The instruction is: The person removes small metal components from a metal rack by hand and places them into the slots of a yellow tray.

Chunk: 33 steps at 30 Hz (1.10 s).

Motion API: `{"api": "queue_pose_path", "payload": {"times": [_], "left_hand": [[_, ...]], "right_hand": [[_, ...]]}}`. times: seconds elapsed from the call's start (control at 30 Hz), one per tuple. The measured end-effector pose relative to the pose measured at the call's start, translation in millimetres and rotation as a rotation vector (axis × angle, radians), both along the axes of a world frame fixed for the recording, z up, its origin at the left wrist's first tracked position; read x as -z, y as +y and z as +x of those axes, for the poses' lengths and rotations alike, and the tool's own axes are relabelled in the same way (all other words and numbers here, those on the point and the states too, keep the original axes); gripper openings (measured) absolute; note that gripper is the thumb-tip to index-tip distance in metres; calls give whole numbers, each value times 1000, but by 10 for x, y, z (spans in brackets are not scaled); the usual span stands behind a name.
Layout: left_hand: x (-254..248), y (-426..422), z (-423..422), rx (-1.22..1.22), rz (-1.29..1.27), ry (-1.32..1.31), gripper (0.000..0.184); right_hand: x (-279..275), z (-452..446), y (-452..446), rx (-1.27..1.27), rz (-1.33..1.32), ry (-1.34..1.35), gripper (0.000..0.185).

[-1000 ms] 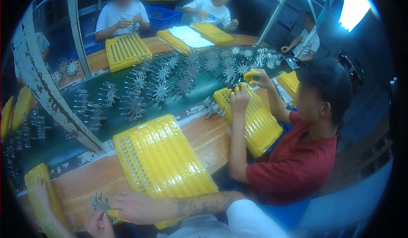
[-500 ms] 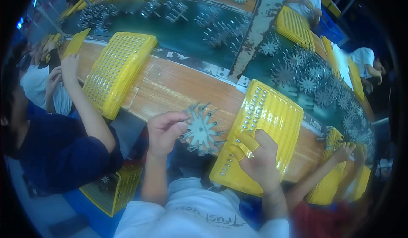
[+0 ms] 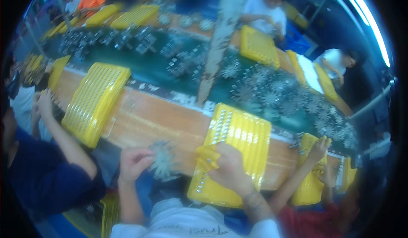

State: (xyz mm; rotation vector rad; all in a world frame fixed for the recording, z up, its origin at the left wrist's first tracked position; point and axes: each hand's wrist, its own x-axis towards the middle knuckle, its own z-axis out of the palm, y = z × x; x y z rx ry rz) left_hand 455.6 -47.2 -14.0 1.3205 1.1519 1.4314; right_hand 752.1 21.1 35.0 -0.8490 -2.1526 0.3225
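Observation:
My left hand [image 3: 134, 165] pinches the edge of a star-shaped metal disc [image 3: 163, 161] with many spiky arms around its rim; motion blurs it. My right hand [image 3: 230, 170] is closed over the left part of a ribbed yellow tray [image 3: 251, 142], with yellow covers [image 3: 208, 157] on its fingers. Whatever those fingertips hold is hidden. Small shiny metal pieces [image 3: 222, 125] lie in rows along the tray's left side. The tray rests on a wooden ledge, to the right of the disc.
A green belt [image 3: 170, 78] beyond the wooden ledge [image 3: 157, 119] carries many spiky metal discs [image 3: 289, 95]. A worn metal post [image 3: 219, 46] rises ahead. Another yellow tray [image 3: 97, 102] stands left, near a co-worker's arm [image 3: 70, 140]. A co-worker's hand [image 3: 318, 148] is at right.
My view has tilted up, so everything sits further left and lower. My right hand has turned, its covered fingers now pointing left. My left hand still holds the disc.

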Motion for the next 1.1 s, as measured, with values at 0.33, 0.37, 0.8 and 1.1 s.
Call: {"api": "queue_pose_path", "payload": {"times": [0.33,0.37,0.8,1.1], "left_hand": [[-42,-565,-229,137,-367,118,9],[-92,-625,-298,178,-387,302,10],[790,-3477,-647,-326,-772,-289,19],[1891,-6110,-1571,-1982,-510,-155,27]], "right_hand": [[-176,-19,54,-217,31,-31,26],[-181,-42,53,-265,12,-66,28],[-535,-433,-119,-581,59,-68,25],[-470,-356,-130,-442,-5,-141,18]]}}
